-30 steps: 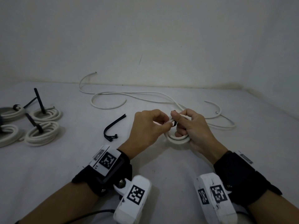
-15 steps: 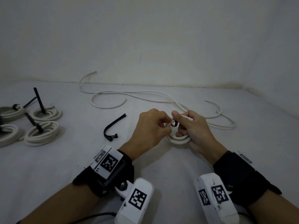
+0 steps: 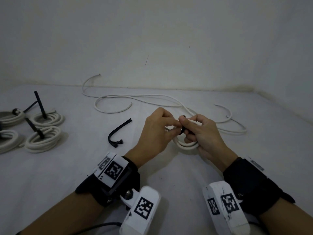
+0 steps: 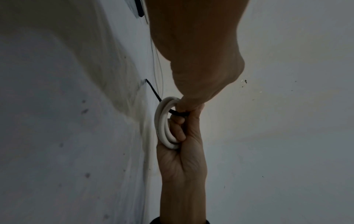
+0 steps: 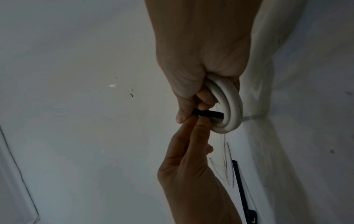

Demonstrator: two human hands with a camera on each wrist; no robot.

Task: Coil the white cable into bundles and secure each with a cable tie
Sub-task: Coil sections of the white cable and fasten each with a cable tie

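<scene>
Right hand [image 3: 205,133] grips the springy coil [image 3: 186,144]; left hand [image 3: 157,131] pinches the stiff black cable tie [image 5: 265,113]. Hold at crossing.

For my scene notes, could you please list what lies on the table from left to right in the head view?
Tied cable bundles → spare black cable ties → left hand → right hand → loose white cable end.
</scene>
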